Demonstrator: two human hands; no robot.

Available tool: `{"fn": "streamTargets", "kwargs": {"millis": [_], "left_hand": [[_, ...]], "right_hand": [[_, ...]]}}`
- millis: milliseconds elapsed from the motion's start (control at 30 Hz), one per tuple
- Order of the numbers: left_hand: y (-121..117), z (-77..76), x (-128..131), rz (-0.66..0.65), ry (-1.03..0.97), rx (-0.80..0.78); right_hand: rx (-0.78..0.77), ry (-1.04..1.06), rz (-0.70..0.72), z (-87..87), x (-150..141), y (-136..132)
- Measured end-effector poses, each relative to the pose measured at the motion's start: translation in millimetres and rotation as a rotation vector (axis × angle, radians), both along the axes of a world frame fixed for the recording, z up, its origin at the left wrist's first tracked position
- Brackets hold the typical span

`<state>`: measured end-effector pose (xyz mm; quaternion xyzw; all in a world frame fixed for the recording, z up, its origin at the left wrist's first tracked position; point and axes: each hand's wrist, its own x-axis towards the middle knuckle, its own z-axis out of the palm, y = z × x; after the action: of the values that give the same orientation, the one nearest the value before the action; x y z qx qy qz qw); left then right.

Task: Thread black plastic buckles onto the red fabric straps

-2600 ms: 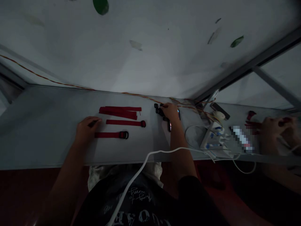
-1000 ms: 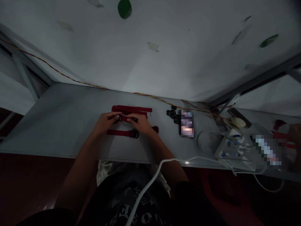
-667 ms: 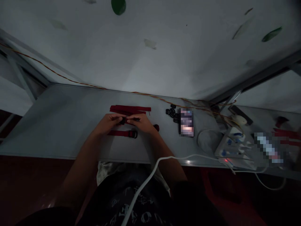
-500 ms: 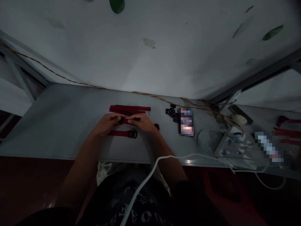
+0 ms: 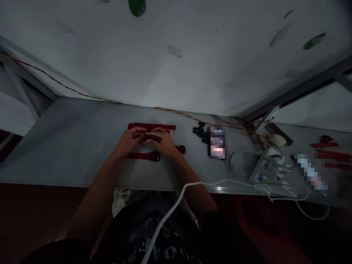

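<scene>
My left hand [image 5: 128, 139] and my right hand [image 5: 162, 141] meet over the table, both pinching a red webbing strap [image 5: 144, 137]. A black plastic buckle [image 5: 154, 138] sits on that strap under my right fingers, and its exact shape is hidden. Below my hands lies a red strap with a black ring [image 5: 141, 156]. Another strap end [image 5: 180, 149] pokes out right of my right hand. Further back is a flat red strip [image 5: 151, 127]. To the right lie several small black plastic rings [image 5: 200, 132].
A blurred phone [image 5: 216, 143] lies beside the rings. Further right are a white power strip [image 5: 268, 172], a white cable [image 5: 187, 187] crossing the table's front edge, and red strips [image 5: 327, 145]. A thin orange wire [image 5: 165, 109] runs along the back edge.
My hands, apart at first, have come together on the strap. The black buckle has shifted under my right fingers. The other person's hand at the right has gone from view.
</scene>
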<state>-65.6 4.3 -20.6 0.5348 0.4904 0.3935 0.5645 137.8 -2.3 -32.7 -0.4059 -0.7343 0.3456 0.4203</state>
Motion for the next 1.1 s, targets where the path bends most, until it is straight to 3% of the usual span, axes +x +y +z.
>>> {"fn": "streamTargets", "kwargs": {"millis": [133, 300, 367, 567, 667, 800, 1000, 1100], "left_hand": [[3, 2.5, 5, -0.061, 0.036, -0.003], [5, 0.4, 13, -0.069, 0.193, 0.1], [6, -2.4, 14, -0.073, 0.266, 0.153], [6, -13.9, 13, -0.068, 0.293, 0.193], [4, -15.0, 13, -0.077, 0.313, 0.227], [1, -13.2, 13, -0.089, 0.324, 0.251], [0, -15.5, 9, 0.001, -0.055, -0.047], [-1, -13.1, 8, 0.015, -0.102, -0.075]], "right_hand": [[0.003, -0.02, -0.075, 1.8, -3, 1], [-0.251, 0.45, -0.058, 17.0, 2, 0], [-0.308, 0.509, -0.097, 24.3, 5, -2], [-0.314, -0.037, -0.18, 27.5, 8, -4], [-0.313, -0.184, -0.231, 25.1, 2, -1], [-0.378, -0.195, -0.268, 23.6, -3, 3], [-0.376, -0.069, -0.21, 16.1, 0, 6], [-0.286, -0.069, -0.148, 13.2, 3, 4]]}}
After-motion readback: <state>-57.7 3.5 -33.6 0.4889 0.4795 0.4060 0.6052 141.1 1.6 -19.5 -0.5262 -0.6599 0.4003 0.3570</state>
